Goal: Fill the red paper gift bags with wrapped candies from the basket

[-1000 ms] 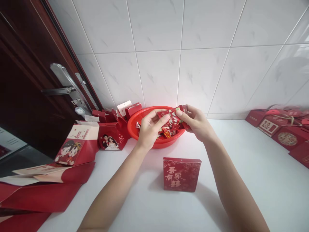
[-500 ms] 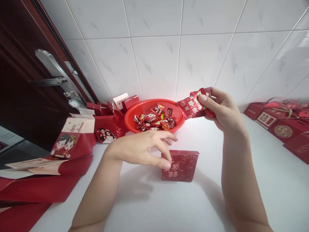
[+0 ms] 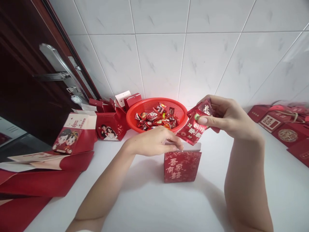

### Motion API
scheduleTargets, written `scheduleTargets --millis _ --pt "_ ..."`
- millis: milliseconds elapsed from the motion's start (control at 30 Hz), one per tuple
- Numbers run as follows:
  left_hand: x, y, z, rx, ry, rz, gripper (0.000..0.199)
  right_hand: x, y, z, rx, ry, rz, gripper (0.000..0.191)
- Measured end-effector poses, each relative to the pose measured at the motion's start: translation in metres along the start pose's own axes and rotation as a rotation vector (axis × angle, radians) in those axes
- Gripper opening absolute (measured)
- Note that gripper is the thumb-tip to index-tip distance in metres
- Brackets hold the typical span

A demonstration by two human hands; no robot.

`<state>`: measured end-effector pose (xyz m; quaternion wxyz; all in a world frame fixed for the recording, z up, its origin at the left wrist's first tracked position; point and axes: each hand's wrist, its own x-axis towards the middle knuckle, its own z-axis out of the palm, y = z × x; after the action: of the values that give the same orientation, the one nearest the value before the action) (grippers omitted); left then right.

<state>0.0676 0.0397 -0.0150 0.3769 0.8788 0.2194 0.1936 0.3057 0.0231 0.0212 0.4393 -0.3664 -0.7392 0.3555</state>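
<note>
A small red paper gift box (image 3: 182,167) with pale characters stands upright on the white table in front of me. Its light flap (image 3: 193,147) rises behind the top edge. My left hand (image 3: 156,141) is closed at the box's upper left, thumb and fingers pinched at the flap; the fingertips are partly hidden. Above the box's right side, my right hand (image 3: 224,117) grips several red snack packets (image 3: 193,129), the front one hanging tilted toward the opening. Just behind is a red plastic basket (image 3: 135,111) holding wrapped candies (image 3: 154,117).
Upright red boxes (image 3: 108,127) and a box with cartoon figures (image 3: 72,133) stand at left, beside a stack of flattened red boxes (image 3: 48,183). More red boxes (image 3: 287,135) line the right. A tiled wall (image 3: 159,64) and a dark door (image 3: 21,64) bound the table.
My right hand has brought the packets down over the box. My left hand has moved right to the box's top, and the flap now stands raised.
</note>
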Motion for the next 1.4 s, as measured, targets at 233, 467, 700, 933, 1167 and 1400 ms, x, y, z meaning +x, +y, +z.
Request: scheduleTargets --millis 233,467,700,933,1167,1400 --pt "-0.004 0.001 -0.001 0.006 0.043 -0.092 0.025 -0.002 -0.008 0.005 -0.031 -0.082 0.054 0.04" --pt "-0.01 0.008 0.004 0.14 -0.037 -0.198 0.049 -0.009 -0.014 0.008 -0.055 -0.151 0.083 0.038" --pt "-0.023 0.02 0.015 0.185 -0.069 -0.128 0.056 -0.025 -0.026 0.007 -0.213 -0.297 -0.013 0.025" --pt "-0.025 0.017 0.018 0.174 -0.042 -0.108 0.059 -0.03 -0.035 0.013 -0.297 -0.312 -0.05 0.019" --pt "-0.021 0.022 0.014 0.091 -0.128 -0.159 0.052 -0.029 -0.035 0.023 -0.347 -0.363 -0.067 0.017" --pt "-0.02 0.015 0.012 0.047 -0.117 -0.123 0.059 -0.025 -0.03 0.032 -0.426 -0.395 -0.084 0.023"
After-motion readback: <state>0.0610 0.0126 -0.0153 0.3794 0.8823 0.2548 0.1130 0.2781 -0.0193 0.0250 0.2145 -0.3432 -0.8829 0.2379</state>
